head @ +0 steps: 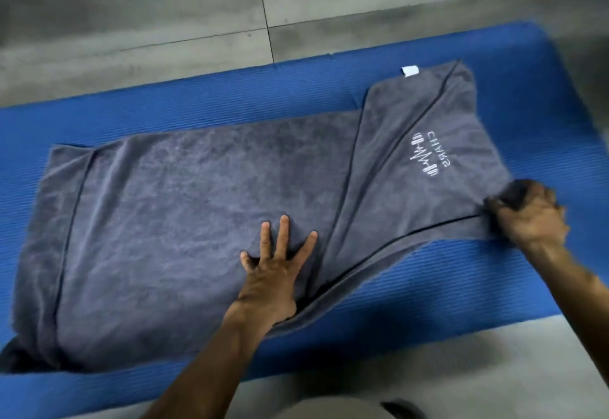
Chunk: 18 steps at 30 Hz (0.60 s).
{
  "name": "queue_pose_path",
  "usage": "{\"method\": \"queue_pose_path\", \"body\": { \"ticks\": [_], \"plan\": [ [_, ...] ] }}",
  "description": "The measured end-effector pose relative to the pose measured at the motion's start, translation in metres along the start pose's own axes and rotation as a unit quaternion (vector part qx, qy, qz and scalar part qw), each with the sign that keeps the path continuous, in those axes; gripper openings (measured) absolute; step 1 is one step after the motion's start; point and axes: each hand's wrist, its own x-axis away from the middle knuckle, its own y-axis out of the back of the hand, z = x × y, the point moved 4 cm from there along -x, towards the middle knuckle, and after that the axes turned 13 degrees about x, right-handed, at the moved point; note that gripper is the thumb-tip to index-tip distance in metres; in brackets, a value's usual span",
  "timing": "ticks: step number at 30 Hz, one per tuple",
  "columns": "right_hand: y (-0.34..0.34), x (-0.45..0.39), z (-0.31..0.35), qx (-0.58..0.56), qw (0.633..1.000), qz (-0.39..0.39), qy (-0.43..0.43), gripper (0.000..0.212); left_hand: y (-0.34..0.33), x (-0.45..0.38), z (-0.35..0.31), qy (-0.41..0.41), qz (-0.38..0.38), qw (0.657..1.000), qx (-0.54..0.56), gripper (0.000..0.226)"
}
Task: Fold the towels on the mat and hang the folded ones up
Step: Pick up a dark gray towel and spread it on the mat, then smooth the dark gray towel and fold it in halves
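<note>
A large grey towel [184,207] lies spread across the blue mat [230,95], its long side running left to right. White embroidered lettering and a small white tag sit on its right end, which is lifted and creased. My left hand [276,263] presses flat on the towel near its front edge, fingers spread. My right hand [527,214] grips the towel's near right corner in a fist, raised a little off the mat. The towel's left end is folded over in a narrow strip.
Grey tiled floor [164,6] lies beyond the mat's far edge and also in front of its near edge. Bare blue mat shows to the right of the towel and along its front. A pale object with a dark part sits at the bottom edge.
</note>
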Motion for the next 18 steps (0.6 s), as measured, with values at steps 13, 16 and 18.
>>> {"method": "queue_pose_path", "body": {
  "ticks": [13,16,18],
  "plan": [
    [0.021,-0.024,-0.080,-0.242,0.967,-0.012,-0.079,0.009,-0.070,0.061,0.011,-0.233,-0.230,0.944,-0.032,0.035],
    [0.026,-0.025,-0.097,-0.198,0.976,-0.014,-0.086,0.009,-0.068,0.055,0.001,-0.243,-0.182,0.952,-0.023,0.049],
    [0.016,-0.029,-0.114,-0.098,0.991,-0.009,-0.087,0.024,-0.065,0.052,-0.004,-0.222,-0.163,0.961,-0.010,0.055]
  ]
}}
